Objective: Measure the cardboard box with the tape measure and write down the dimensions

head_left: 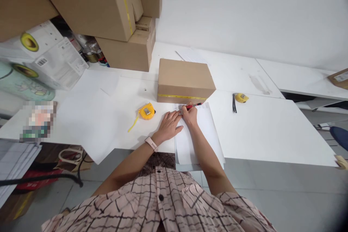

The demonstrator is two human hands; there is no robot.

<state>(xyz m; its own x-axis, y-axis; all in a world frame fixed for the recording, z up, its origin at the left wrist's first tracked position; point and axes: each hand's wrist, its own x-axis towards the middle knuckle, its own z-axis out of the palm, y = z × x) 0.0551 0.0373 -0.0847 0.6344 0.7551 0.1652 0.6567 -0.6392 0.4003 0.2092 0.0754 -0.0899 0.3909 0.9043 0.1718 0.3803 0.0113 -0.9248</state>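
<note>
White worktop [272, 130] spans the view, with stacked brown cartons [116, 18] at eleven o'clock. Nearer, toward twelve, stands a cardboard box [186, 78] with a yellow strip [182, 96] along its near side. Paper sheets [189, 148] run from there toward six o'clock, overhanging the near edge. The left hand [168, 125] lies flat at their upper left edge, fingers loosely spread, holding nothing; beside it, the right hand [190, 116] pinches a red pen [195, 105] in its fingers, above the sheets' top. One yellow tape measure [147, 111] sits at the left hand's ten o'clock, a smaller tape measure [241, 97] at the right hand's two.
</note>
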